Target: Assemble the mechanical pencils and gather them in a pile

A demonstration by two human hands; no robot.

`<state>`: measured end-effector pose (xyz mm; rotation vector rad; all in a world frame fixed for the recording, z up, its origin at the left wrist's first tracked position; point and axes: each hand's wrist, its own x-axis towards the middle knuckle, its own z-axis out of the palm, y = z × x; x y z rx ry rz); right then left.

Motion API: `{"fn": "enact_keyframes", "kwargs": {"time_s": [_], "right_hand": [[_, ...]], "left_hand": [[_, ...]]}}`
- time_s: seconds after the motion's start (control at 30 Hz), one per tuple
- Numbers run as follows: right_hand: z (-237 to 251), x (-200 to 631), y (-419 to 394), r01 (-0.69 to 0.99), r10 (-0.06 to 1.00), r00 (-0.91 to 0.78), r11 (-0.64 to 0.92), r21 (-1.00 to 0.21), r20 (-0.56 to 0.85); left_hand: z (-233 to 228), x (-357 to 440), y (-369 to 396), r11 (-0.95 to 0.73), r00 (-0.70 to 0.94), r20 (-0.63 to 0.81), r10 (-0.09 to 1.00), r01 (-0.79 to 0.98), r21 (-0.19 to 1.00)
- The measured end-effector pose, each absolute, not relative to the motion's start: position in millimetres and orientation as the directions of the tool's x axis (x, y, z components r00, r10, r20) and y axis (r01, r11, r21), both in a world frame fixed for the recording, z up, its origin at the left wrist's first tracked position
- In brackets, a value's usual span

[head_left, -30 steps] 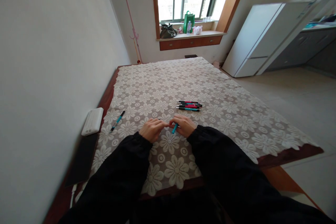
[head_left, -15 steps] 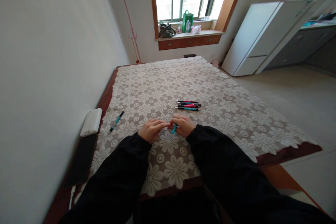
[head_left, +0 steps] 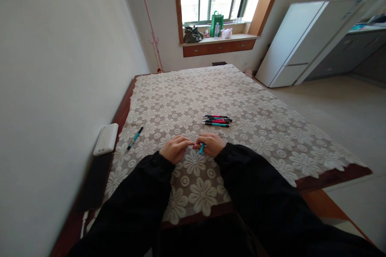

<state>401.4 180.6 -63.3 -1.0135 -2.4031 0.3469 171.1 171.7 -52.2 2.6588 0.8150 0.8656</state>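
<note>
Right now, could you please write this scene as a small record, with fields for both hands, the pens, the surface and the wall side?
Left hand: left hand, finger stretched toward the right; contact unclear
Right hand: right hand, gripping a small blue object
Pen group: pens lying side by side beyond the right hand, black with red or blue
Single pen: blue-and-black pen, lying apart, left
Surface: floral tablecloth over a dark red table
Wall side: white device, dark flat slab, white cable
</note>
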Motion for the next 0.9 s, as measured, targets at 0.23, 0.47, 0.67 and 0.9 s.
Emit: {"fn": "enact_keyframes", "kwargs": {"time_s": [0.23, 0.47, 0.67, 0.9], "right_hand": [[-63.8, 400.5, 179.3, 0.583, 0.708, -0.62, 0.704, -0.405, 0.339], [-62.1, 399.5, 176.5, 0.548, 0.683, -0.638, 0.727, -0.414, 0.356], [-62.5, 399.9, 176.8, 0.558, 0.698, -0.639, 0.71, -0.429, 0.324], [-56.2, 397.7, 173.1, 0.532, 0.691, -0.633, 0.715, -0.453, 0.348]], "left_hand": [[-52.5, 171.9, 170.8, -0.816, 0.688, 0.439, 0.578, 0.463, 0.347], [-47.7, 173.6, 169.6, -0.827, 0.711, 0.423, 0.561, 0.458, 0.327], [-44.1, 175.1, 168.6, -0.825, 0.727, 0.392, 0.564, 0.476, 0.305], [-48.5, 173.7, 168.7, -0.804, 0.689, 0.415, 0.594, 0.492, 0.333]]}}
